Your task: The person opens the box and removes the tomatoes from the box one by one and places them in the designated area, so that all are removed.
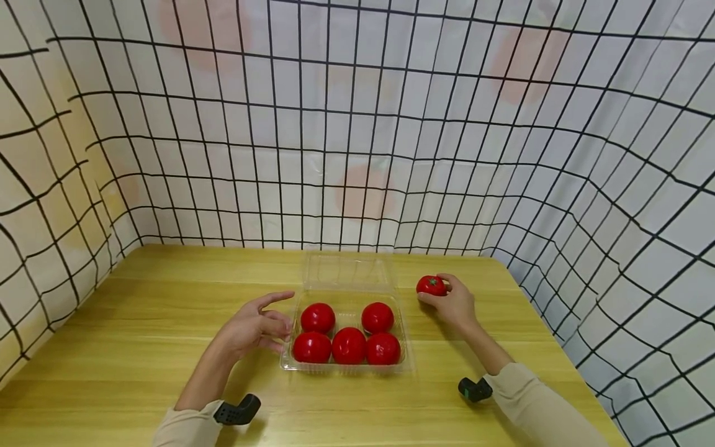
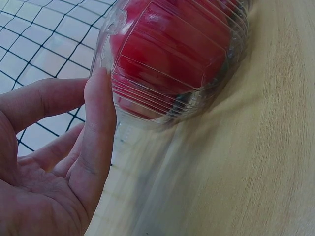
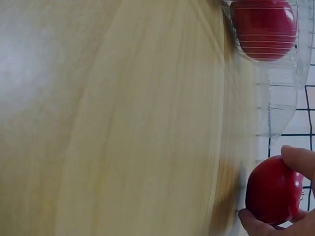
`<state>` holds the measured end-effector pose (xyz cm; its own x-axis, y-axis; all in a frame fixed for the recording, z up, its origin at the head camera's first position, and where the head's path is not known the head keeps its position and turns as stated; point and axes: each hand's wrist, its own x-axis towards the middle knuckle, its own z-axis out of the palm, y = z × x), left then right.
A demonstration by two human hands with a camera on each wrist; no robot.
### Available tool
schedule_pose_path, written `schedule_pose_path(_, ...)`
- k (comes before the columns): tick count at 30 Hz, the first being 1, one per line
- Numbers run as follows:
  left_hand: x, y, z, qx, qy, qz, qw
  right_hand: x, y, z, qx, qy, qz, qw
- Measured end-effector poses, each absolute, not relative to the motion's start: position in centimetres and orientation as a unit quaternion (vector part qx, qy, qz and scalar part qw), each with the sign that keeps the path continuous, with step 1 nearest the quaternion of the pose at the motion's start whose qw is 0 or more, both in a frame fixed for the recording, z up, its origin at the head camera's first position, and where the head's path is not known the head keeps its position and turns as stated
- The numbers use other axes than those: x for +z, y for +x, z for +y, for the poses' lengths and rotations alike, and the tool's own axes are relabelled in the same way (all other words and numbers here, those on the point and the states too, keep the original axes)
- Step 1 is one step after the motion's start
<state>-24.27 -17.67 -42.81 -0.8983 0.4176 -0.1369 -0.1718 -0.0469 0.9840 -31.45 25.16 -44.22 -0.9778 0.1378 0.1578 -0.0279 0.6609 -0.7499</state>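
A clear plastic clamshell box [image 1: 346,368] stands on the table with its lid [image 1: 349,272] folded back behind it. Several red tomatoes [image 1: 349,346] sit inside, two in the back row and the others along the front. My left hand [image 1: 254,326] is at the box's left side, its loosely bent fingers touching or very near the rim; in the left wrist view a fingertip [image 2: 101,81] meets the plastic edge. To the right of the box, my right hand [image 1: 455,304] holds another tomato [image 1: 431,285] between thumb and fingers, its green stem end showing.
The wooden table [image 1: 139,323] runs up to a white backdrop with a black grid [image 1: 313,124] at the back and both sides. Black wrist devices [image 1: 239,410] sit at both sleeve cuffs.
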Motion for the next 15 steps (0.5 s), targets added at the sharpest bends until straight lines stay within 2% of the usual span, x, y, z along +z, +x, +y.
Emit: schedule_pose_path(15,-42.9,-24.2,-17.6,0.716,0.092,0.661,0.204,-44.6,-32.3,24.0,0.408,-0.032,-0.906,0.112)
